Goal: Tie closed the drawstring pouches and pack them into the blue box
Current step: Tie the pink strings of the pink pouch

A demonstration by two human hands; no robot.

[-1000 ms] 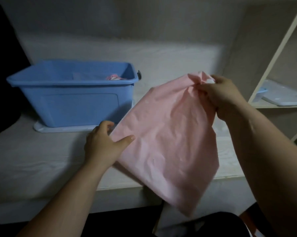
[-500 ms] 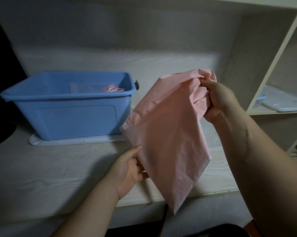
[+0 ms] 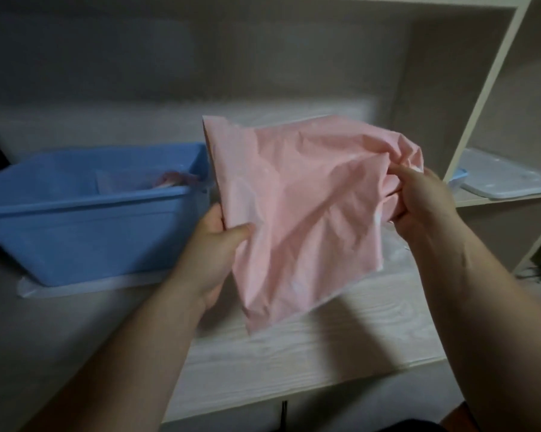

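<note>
Above the desk (image 3: 309, 363), your right hand (image 3: 418, 198) clamps the gathered mouth of the pouch (image 3: 300, 207), while your left hand (image 3: 214, 241) pinches its side edge, thumb on top. Half a second ago the pouch hung down; now it is swung up, nearly level, beside the box (image 3: 85, 241). Packing looks close, though no knot shows. A pink bundle (image 3: 177, 179) already lies in the box.

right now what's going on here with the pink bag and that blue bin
A person holds a pink pouch in the air above a pale wooden desk. The right hand grips its bunched, gathered end, and the left hand pinches the opposite edge. The blue box sits on the desk to the left with something pinkish already inside. This pouch is not in the box yet.
</note>
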